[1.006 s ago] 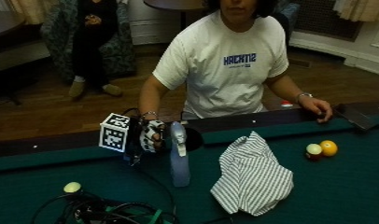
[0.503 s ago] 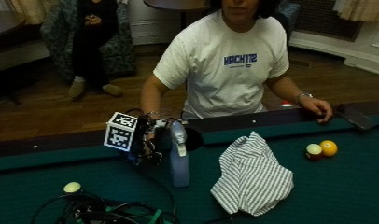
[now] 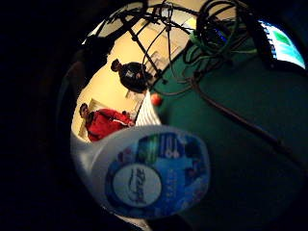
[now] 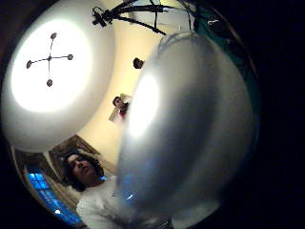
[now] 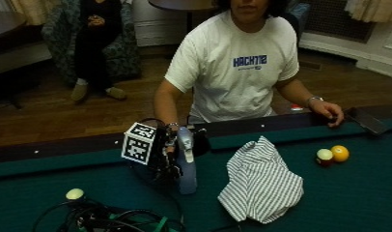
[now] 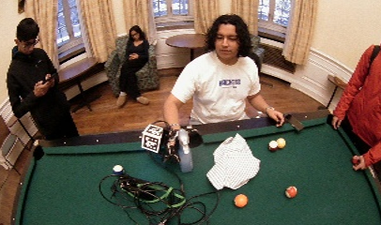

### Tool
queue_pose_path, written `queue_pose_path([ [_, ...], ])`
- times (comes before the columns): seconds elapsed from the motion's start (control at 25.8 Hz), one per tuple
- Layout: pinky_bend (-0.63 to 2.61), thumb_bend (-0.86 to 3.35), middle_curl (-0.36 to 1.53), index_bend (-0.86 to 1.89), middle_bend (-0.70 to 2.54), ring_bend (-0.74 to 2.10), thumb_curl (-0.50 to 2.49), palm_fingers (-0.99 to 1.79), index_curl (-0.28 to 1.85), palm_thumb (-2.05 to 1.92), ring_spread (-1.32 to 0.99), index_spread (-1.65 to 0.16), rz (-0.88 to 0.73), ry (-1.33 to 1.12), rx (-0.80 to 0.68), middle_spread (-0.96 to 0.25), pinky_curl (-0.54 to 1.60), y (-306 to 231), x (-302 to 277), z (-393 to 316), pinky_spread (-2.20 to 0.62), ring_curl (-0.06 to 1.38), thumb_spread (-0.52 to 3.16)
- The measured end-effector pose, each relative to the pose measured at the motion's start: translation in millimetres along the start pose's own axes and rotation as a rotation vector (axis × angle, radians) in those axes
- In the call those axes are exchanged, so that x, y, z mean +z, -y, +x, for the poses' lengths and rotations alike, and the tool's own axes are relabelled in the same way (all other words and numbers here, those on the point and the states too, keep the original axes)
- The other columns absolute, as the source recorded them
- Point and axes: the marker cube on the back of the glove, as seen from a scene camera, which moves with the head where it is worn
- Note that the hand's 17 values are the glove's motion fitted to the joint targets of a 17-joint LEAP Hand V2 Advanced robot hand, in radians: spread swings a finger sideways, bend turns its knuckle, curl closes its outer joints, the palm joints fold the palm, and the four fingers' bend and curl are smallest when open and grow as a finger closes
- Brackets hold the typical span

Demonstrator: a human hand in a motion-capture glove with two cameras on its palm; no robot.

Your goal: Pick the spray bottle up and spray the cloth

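While the striped cloth (image 5: 261,180) lay crumpled on the green counter (image 5: 350,193), the gloved right hand (image 5: 169,151) had its fingers wrapped around the upright spray bottle (image 5: 186,166) just beside it.

The person's gloved right hand (image 5: 172,151) was held forward over the counter (image 5: 350,193), fingers curled around the spray bottle (image 5: 186,164). The bare left hand (image 5: 329,112) rested on the counter's far rail, arm extended sideways.

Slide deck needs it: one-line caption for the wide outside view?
Gloved right hand grips an upright spray bottle beside a striped cloth on a green pool table.
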Motion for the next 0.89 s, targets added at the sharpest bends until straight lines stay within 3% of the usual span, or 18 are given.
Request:
queue_pose_path([
  [0.23, 0.54, -0.04, 0.44, 0.10, 0.42, 0.69, 0.40, 0.34, 0.25, 0.54, -0.18, -0.34, 0.013, -0.023, -0.010, -0.15, 0.38, 24, 10, 2, -0.01, 0.40, 0.87],
  [0.46, 0.52, -0.04, 0.41, 0.10, 0.38, 0.72, 0.39, 0.48, 0.23, 0.53, -0.18, -0.28, -0.096, 0.014, 0.135, -0.12, 0.36, 46, 27, 6, -0.02, 0.38, 0.87],
  [0.54, 0.46, -0.03, 0.41, 0.18, 0.39, 0.71, 0.38, 0.65, 0.26, 0.54, -0.17, -0.28, -0.101, 0.032, 0.174, -0.11, 0.34, 49, 30, 5, -0.02, 0.37, 0.88],
  [0.7, 0.49, 0.08, 0.44, 0.19, 0.50, 0.77, 0.45, 1.35, 0.28, 0.76, -0.18, -0.29, -0.012, 0.063, 0.173, -0.17, 0.33, 50, 31, -2, -0.16, 0.37, 0.86],
  [0.89, 0.51, 0.09, 0.50, 0.28, 0.62, 0.81, 0.52, 1.45, 0.38, 0.88, -0.18, -0.28, 0.002, 0.046, 0.050, -0.18, 0.38, 52, 17, -42, -0.22, 0.44, 0.72],
])
